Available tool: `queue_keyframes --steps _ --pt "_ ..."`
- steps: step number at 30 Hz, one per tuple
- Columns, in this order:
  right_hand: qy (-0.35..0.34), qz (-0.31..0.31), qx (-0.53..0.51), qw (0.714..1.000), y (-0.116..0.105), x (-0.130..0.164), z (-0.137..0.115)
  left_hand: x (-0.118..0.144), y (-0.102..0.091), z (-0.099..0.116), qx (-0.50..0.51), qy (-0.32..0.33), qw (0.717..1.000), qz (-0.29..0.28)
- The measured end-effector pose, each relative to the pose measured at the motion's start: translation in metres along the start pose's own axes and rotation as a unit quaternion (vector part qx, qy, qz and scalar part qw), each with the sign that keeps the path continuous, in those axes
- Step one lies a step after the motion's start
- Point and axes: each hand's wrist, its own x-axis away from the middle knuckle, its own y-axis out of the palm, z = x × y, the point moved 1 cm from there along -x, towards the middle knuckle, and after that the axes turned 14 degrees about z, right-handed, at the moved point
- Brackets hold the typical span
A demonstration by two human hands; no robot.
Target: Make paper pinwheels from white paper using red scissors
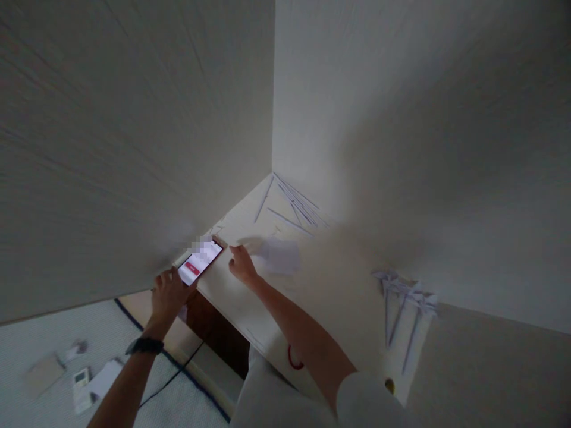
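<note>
My left hand (168, 292) grips the lower end of a smartphone (206, 254), tilted near the left wall. Its lit screen shows a white page with a red button; part of it is blurred out. Just right of the phone, my right hand (242, 264) hovers over the white tabletop (267, 297), apart from the screen. Its fingers are curled in, the index finger poking slightly forward, and nothing shows in them. A white sheet of paper (281, 255) lies beside the right hand.
Several thin rolled paper sticks (298, 205) lie in the corner where two walls meet. On the right are folded paper pieces on sticks (408, 291). A red ring-shaped item (294, 358) is by my right forearm. A white remote (82, 389) lies lower left.
</note>
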Motion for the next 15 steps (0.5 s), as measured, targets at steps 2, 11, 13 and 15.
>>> queue_keyframes --steps 2,11,13,15 --pt "0.020 0.018 -0.035 0.999 -0.018 0.024 0.010 -0.001 0.003 0.022 0.036 0.019 0.999 0.027" --pt "0.181 0.109 -0.127 0.969 -0.116 0.153 0.083 0.013 0.052 0.190 0.223 0.148 0.963 0.004" --pt "0.216 0.140 -0.131 0.957 -0.135 0.170 0.099 0.010 0.055 0.212 0.233 0.119 0.965 0.003" --pt "0.247 0.165 -0.135 0.945 -0.151 0.182 0.112 0.005 0.054 0.225 0.237 0.083 0.968 -0.004"
